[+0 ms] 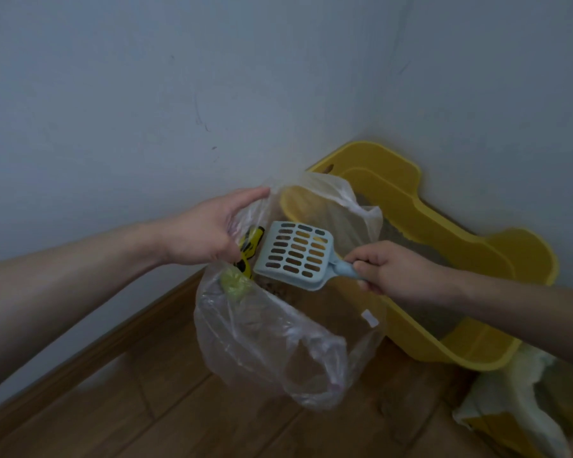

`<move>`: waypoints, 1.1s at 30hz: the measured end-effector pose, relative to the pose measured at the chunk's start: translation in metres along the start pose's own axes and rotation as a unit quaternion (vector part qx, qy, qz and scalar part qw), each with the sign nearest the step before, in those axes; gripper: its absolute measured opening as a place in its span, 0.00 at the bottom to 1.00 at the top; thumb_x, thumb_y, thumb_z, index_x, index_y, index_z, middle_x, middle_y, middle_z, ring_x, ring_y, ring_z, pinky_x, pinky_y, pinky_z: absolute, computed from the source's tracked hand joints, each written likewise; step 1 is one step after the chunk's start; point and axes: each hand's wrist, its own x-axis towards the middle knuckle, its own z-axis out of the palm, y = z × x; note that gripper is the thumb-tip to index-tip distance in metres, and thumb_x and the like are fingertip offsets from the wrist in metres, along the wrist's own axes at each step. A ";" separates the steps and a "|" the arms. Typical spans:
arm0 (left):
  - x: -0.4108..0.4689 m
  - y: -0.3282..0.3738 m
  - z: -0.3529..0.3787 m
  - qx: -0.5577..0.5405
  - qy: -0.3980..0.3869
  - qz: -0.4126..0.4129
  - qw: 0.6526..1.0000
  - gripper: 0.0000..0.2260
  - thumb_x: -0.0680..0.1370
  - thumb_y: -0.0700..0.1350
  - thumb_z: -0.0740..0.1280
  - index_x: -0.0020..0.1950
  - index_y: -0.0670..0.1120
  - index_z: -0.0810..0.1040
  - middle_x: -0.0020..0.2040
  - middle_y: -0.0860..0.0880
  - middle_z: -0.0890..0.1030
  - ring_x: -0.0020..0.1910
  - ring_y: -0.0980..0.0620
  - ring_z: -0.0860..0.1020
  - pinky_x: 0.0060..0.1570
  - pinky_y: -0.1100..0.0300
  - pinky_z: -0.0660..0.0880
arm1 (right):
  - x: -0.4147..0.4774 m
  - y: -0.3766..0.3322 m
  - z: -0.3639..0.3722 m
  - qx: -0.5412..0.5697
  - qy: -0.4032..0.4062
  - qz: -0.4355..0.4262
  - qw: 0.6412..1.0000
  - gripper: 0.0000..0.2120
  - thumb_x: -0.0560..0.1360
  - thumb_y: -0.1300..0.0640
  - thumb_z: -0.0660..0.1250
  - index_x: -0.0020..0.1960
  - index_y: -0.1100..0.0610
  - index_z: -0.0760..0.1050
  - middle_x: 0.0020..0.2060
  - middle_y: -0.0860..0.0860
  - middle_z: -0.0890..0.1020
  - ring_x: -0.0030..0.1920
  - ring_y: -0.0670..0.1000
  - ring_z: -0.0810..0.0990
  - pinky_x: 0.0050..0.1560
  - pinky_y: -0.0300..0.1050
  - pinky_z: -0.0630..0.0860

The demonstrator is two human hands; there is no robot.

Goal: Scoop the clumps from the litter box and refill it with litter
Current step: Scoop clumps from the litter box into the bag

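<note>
A clear plastic bag (265, 345) hangs open above the floor, its rim gripped by my left hand (209, 229). My right hand (387, 269) grips the handle of a light blue slotted litter scoop (296, 254), whose head is tipped over the bag's mouth. Brown litter clumps lie inside the bag below the scoop, beside a yellow-and-black wrapper (250, 247) and a pale green wad (234, 280). The yellow litter box (444, 226) stands in the wall corner behind the bag, with grey litter inside.
Wooden floor (146, 408) runs under the bag, with a wooden skirting board along the left wall. At the lower right stands a yellow bag (510, 408) with a torn open top. Grey walls meet in the corner behind the box.
</note>
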 end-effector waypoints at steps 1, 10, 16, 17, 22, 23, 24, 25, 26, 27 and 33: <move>0.001 0.000 0.000 -0.001 0.000 0.000 1.000 0.52 0.58 0.36 0.74 0.78 0.59 0.58 0.77 0.57 0.61 0.73 0.57 0.65 0.71 0.52 0.67 | 0.000 0.000 0.000 0.003 0.001 0.003 1.000 0.12 0.82 0.57 0.59 0.48 0.56 0.81 0.34 0.56 0.81 0.30 0.47 0.74 0.36 0.48 0.72; 0.009 0.005 -0.002 0.026 0.009 -0.006 1.000 0.53 0.56 0.40 0.75 0.79 0.54 0.57 0.78 0.55 0.59 0.76 0.58 0.60 0.75 0.54 0.60 | -0.009 -0.007 -0.006 0.072 0.024 -0.028 0.997 0.11 0.81 0.60 0.62 0.46 0.52 0.81 0.34 0.47 0.83 0.33 0.44 0.78 0.38 0.43 0.76; 0.015 0.014 -0.006 0.020 0.016 -0.018 1.000 0.53 0.56 0.39 0.74 0.79 0.52 0.58 0.78 0.55 0.60 0.75 0.58 0.61 0.73 0.56 0.63 | -0.017 -0.008 -0.013 0.066 0.090 -0.042 0.993 0.08 0.76 0.61 0.71 0.46 0.48 0.83 0.35 0.49 0.80 0.35 0.45 0.77 0.38 0.45 0.75; 0.015 0.013 -0.007 0.010 0.016 -0.021 1.000 0.53 0.56 0.38 0.75 0.79 0.52 0.58 0.78 0.55 0.59 0.75 0.57 0.62 0.73 0.52 0.64 | -0.019 -0.009 -0.014 0.050 0.107 -0.046 0.992 0.08 0.75 0.60 0.72 0.47 0.47 0.83 0.36 0.49 0.81 0.36 0.45 0.77 0.38 0.43 0.75; 0.015 0.012 -0.008 0.000 0.027 -0.032 0.999 0.52 0.57 0.37 0.74 0.79 0.55 0.58 0.78 0.55 0.60 0.75 0.55 0.62 0.72 0.50 0.67 | -0.036 -0.011 -0.015 -0.036 0.153 -0.055 0.986 0.14 0.73 0.57 0.76 0.54 0.43 0.77 0.43 0.42 0.80 0.44 0.41 0.78 0.45 0.39 0.77; 0.015 0.011 -0.007 0.002 0.029 -0.033 0.999 0.52 0.57 0.37 0.74 0.79 0.55 0.58 0.78 0.55 0.60 0.74 0.55 0.63 0.71 0.50 0.67 | -0.037 -0.011 -0.015 -0.048 0.160 -0.059 0.984 0.12 0.72 0.56 0.76 0.52 0.44 0.79 0.43 0.42 0.79 0.44 0.41 0.78 0.45 0.39 0.76; 0.015 0.011 -0.007 0.008 0.032 -0.034 0.999 0.52 0.57 0.38 0.74 0.79 0.55 0.58 0.78 0.55 0.60 0.74 0.55 0.63 0.72 0.50 0.67 | -0.040 -0.011 -0.015 -0.057 0.166 -0.064 0.982 0.11 0.72 0.56 0.76 0.51 0.45 0.80 0.43 0.42 0.79 0.44 0.41 0.78 0.45 0.40 0.76; 0.016 0.010 -0.007 0.014 0.035 -0.036 0.999 0.52 0.57 0.38 0.73 0.78 0.55 0.58 0.78 0.55 0.61 0.75 0.55 0.62 0.72 0.49 0.66 | -0.042 -0.011 -0.015 -0.065 0.170 -0.071 0.981 0.10 0.72 0.55 0.76 0.51 0.46 0.81 0.43 0.42 0.79 0.44 0.41 0.78 0.46 0.42 0.77; 0.017 0.010 -0.006 0.016 0.036 -0.040 0.998 0.52 0.56 0.39 0.73 0.78 0.55 0.59 0.78 0.55 0.60 0.75 0.54 0.62 0.72 0.48 0.66 | -0.044 -0.011 -0.015 -0.073 0.174 -0.079 0.979 0.10 0.71 0.55 0.77 0.51 0.47 0.81 0.43 0.43 0.79 0.44 0.41 0.78 0.46 0.43 0.77; 0.018 0.009 -0.006 0.016 0.036 -0.043 0.998 0.52 0.56 0.39 0.74 0.78 0.55 0.59 0.78 0.55 0.60 0.75 0.54 0.62 0.72 0.48 0.66 | -0.046 -0.011 -0.016 -0.079 0.179 -0.085 0.977 0.10 0.71 0.54 0.76 0.52 0.47 0.82 0.43 0.43 0.79 0.44 0.41 0.78 0.46 0.44 0.78; 0.023 0.010 -0.005 0.001 0.044 -0.059 0.997 0.52 0.56 0.40 0.74 0.79 0.53 0.59 0.77 0.55 0.61 0.75 0.55 0.61 0.73 0.53 0.63 | -0.052 -0.008 -0.026 -0.064 0.235 -0.099 0.965 0.11 0.71 0.56 0.77 0.51 0.46 0.82 0.42 0.42 0.79 0.42 0.42 0.76 0.43 0.43 0.75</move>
